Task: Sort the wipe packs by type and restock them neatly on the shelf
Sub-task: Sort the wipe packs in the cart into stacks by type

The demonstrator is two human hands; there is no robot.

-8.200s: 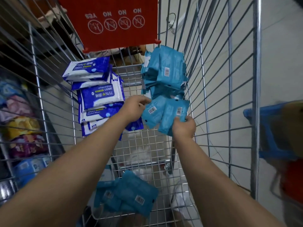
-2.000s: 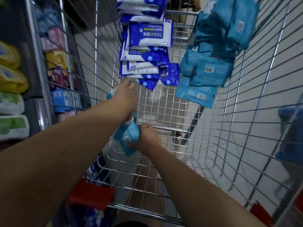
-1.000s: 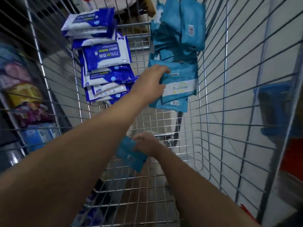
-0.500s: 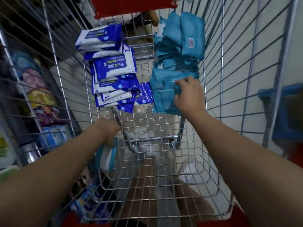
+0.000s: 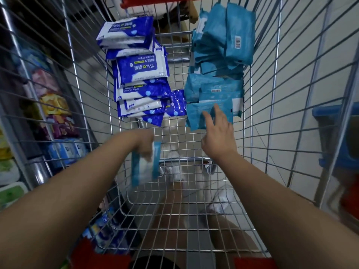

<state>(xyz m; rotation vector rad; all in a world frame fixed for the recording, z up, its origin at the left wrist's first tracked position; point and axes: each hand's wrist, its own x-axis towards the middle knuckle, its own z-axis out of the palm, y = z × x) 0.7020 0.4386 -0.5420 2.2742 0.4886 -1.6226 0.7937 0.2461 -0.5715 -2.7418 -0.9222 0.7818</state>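
Observation:
Inside a wire shopping cart [image 5: 194, 208] lie two rows of wipe packs. Dark blue and white alcohol wipe packs [image 5: 139, 74] are stacked along the left. Teal wipe packs [image 5: 219, 55] lie along the right. My left hand [image 5: 144, 144] grips a teal and white wipe pack [image 5: 145, 166] low at the cart's left side; the pack is blurred. My right hand [image 5: 218, 133] reaches forward with straight fingers that touch the nearest teal pack [image 5: 196, 115] and holds nothing.
A store shelf on the left holds coloured wipe packs [image 5: 56, 115] behind the cart's wire wall. A blue object [image 5: 334, 136] stands on the floor at the right. Red cart handle parts [image 5: 254, 263] sit at the near edge.
My right hand has drawn back from the teal stack and opened its fingers. My left hand with its teal pack has risen a little and moved toward the cart's middle.

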